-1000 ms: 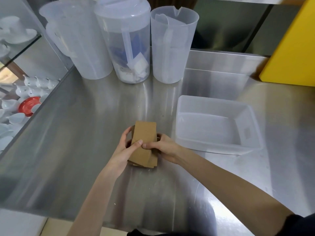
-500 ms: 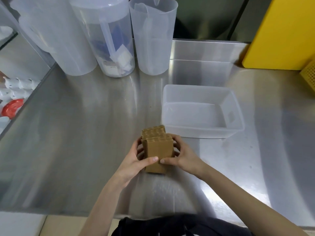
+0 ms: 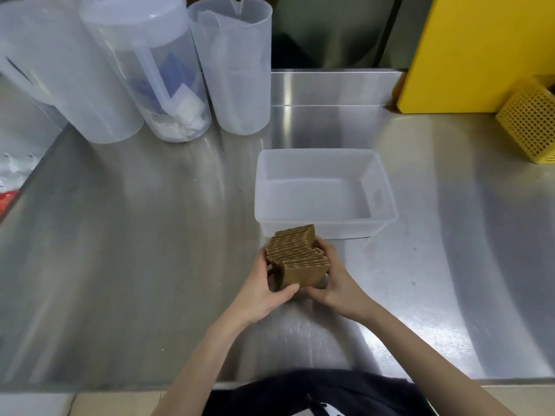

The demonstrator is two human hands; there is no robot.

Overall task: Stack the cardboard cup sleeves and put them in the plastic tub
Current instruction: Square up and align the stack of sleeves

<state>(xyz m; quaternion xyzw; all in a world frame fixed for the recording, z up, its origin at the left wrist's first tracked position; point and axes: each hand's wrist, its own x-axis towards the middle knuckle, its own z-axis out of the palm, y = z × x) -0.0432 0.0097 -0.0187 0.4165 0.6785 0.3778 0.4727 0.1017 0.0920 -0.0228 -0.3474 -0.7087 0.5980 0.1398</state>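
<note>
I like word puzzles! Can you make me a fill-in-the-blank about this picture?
1. Both hands, the left hand and the right hand, hold the stack of brown cardboard cup sleeves over the ____ counter.
2. The clear rectangular plastic tub is ____ inside.
3. The perforated basket is coloured ____.

Answers: steel; empty; yellow

No readable text anywhere here: nothing legible on the three clear jugs (image 3: 156, 70), none on the plastic tub (image 3: 326, 232), and the cardboard sleeves (image 3: 295, 255) show only plain brown edges. A dark mark on the leftmost jug (image 3: 18, 72) is too blurred to read
</note>
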